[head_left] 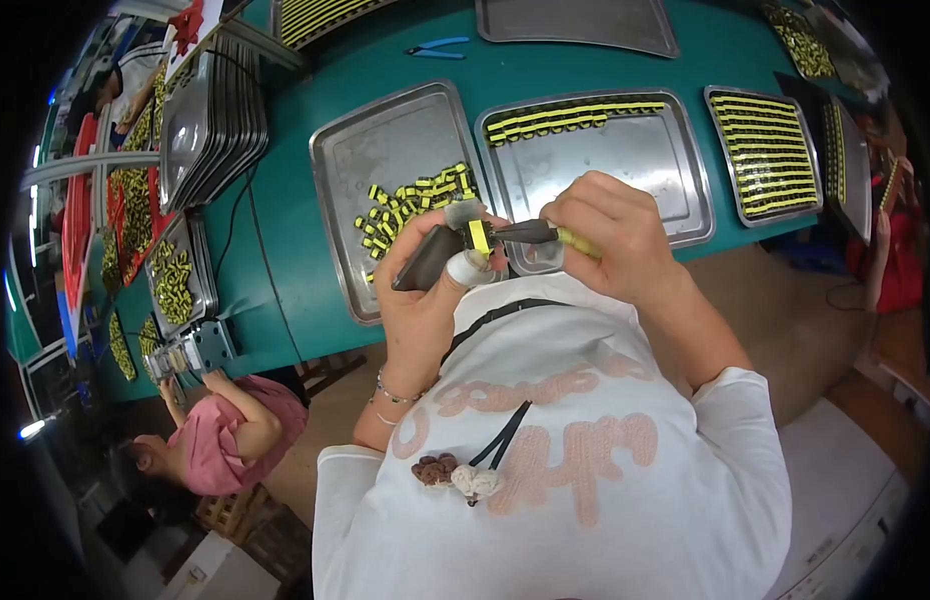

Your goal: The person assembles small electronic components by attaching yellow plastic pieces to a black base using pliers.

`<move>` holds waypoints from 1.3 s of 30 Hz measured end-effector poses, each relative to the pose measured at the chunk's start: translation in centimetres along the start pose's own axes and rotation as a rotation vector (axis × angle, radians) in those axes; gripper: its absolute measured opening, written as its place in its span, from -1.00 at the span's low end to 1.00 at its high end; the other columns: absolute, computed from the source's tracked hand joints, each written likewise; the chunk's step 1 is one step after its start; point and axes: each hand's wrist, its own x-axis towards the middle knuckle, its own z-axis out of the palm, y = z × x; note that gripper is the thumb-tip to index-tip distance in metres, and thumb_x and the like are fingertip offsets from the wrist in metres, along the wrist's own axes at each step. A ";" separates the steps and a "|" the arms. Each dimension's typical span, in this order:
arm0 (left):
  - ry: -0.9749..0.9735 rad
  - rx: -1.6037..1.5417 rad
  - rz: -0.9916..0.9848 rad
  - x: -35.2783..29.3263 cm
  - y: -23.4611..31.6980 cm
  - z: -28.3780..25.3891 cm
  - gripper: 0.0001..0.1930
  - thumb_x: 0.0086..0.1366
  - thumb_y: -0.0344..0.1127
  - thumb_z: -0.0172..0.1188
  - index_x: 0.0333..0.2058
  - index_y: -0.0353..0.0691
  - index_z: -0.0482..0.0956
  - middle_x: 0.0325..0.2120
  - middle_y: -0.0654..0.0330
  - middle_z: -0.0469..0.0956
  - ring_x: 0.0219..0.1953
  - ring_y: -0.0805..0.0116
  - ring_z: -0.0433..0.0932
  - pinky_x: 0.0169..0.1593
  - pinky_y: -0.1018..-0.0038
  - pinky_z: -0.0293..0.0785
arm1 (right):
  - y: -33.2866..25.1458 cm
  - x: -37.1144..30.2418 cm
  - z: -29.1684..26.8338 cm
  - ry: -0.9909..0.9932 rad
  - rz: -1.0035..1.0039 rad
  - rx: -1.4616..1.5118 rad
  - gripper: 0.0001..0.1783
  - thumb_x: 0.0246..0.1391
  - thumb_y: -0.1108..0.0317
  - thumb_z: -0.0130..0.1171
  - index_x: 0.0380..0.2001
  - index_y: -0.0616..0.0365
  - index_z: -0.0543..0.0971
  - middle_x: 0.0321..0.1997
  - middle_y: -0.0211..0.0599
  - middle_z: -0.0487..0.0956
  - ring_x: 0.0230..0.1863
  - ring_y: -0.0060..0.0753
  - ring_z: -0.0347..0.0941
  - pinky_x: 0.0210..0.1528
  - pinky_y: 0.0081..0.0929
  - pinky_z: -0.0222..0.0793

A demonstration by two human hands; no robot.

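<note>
My left hand [417, 320] is closed around a small black-and-yellow coil part [479, 238], pinched between a thumb and a finger wrapped in pale tape. A dark, smooth block [430, 258] also rests in that palm. My right hand [615, 240] grips a pointed tool [526, 232] with a dark tapered tip and a yellow-green handle; its exact kind is unclear. The tip meets the right side of the coil part. Under and beyond my left hand lies a metal tray [345, 130] with a heap of loose coil parts [410, 200].
A second metal tray [625, 180] holds rows of coil parts along its far edge. Farther right lies a full tray [770, 160]. Blue-handled cutters [440, 47] lie on the green table [285, 150]. Stacked trays [215, 130] stand left, above a co-worker in pink [235, 440].
</note>
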 end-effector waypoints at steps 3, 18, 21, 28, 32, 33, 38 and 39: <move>0.003 -0.033 0.001 0.3 -0.1 0.1 -0.61 0.24 -0.33 0.17 0.00 -0.36 0.37 -0.04 0.01 0.44 -0.15 0.30 0.52 -0.14 0.44 0.55 | 0.0 0.4 -0.3 -0.029 0.032 0.004 -0.74 -0.44 0.55 0.14 -0.48 0.22 0.52 -0.53 -0.21 0.47 -0.45 -0.18 0.40 -0.32 -0.43 0.33; 0.087 -0.282 -0.172 1.0 0.5 1.4 -0.68 0.34 -0.28 0.03 -0.01 -0.24 0.26 -0.19 0.06 0.48 -0.41 0.42 0.55 -0.34 0.54 0.58 | -2.0 1.3 1.8 -0.126 0.607 1.111 -0.68 0.11 0.44 0.09 -0.05 0.28 0.44 -0.18 -0.35 0.50 -0.17 -0.57 0.42 -0.10 -0.60 0.34; 0.126 -0.080 -0.166 1.2 0.8 1.5 -0.73 0.34 -0.31 0.03 -0.05 -0.22 0.27 -0.24 0.10 0.48 -0.47 0.47 0.52 -0.43 0.61 0.52 | -2.0 1.4 1.8 -0.128 0.661 1.239 -0.64 0.09 0.42 0.12 -0.03 0.26 0.43 -0.19 -0.34 0.50 -0.25 -0.63 0.41 -0.22 -0.65 0.35; 0.096 -0.597 0.061 2.1 -1.0 -1.1 -0.46 0.36 0.07 -0.19 0.08 -0.28 0.21 -0.06 0.05 0.38 -0.05 0.33 0.39 0.02 0.36 0.39 | -2.3 1.3 2.4 0.018 0.580 1.115 -0.68 0.07 0.44 0.13 -0.09 0.26 0.41 -0.16 -0.34 0.49 -0.16 -0.59 0.41 -0.10 -0.60 0.34; 0.148 -0.603 0.087 3.1 0.2 0.8 -0.32 0.31 0.19 -0.17 0.13 -0.31 0.16 0.10 -0.03 0.26 0.13 0.18 0.29 0.21 0.27 0.22 | -2.4 1.8 2.9 0.051 0.392 0.854 -0.70 0.01 0.54 0.14 -0.13 0.27 0.42 -0.13 -0.31 0.47 -0.16 -0.53 0.40 -0.09 -0.56 0.34; 0.101 -0.590 0.093 3.2 0.4 1.1 -0.25 0.27 0.26 -0.18 0.16 -0.32 0.13 0.15 -0.06 0.20 0.19 0.12 0.22 0.26 0.25 0.13 | -2.3 2.0 3.0 0.035 0.305 0.747 -0.69 -0.02 0.57 0.15 -0.14 0.28 0.43 -0.13 -0.29 0.46 -0.18 -0.51 0.40 -0.12 -0.56 0.35; 0.075 -0.477 0.129 3.5 0.9 2.3 -0.12 0.21 0.39 -0.22 0.20 -0.33 0.08 0.22 -0.15 0.08 0.27 0.04 0.09 0.33 0.19 -0.01 | -2.6 2.2 3.3 0.094 0.237 0.580 -0.63 -0.14 0.68 0.07 -0.16 0.28 0.46 -0.14 -0.22 0.47 -0.21 -0.43 0.42 -0.15 -0.53 0.35; 0.054 -0.449 0.140 3.5 0.9 2.3 -0.11 0.21 0.40 -0.24 0.22 -0.32 0.05 0.23 -0.15 0.06 0.29 0.03 0.06 0.34 0.19 -0.05 | -2.6 2.2 3.4 0.116 0.228 0.566 -0.59 -0.20 0.71 0.02 -0.16 0.28 0.46 -0.13 -0.20 0.47 -0.21 -0.41 0.42 -0.15 -0.52 0.35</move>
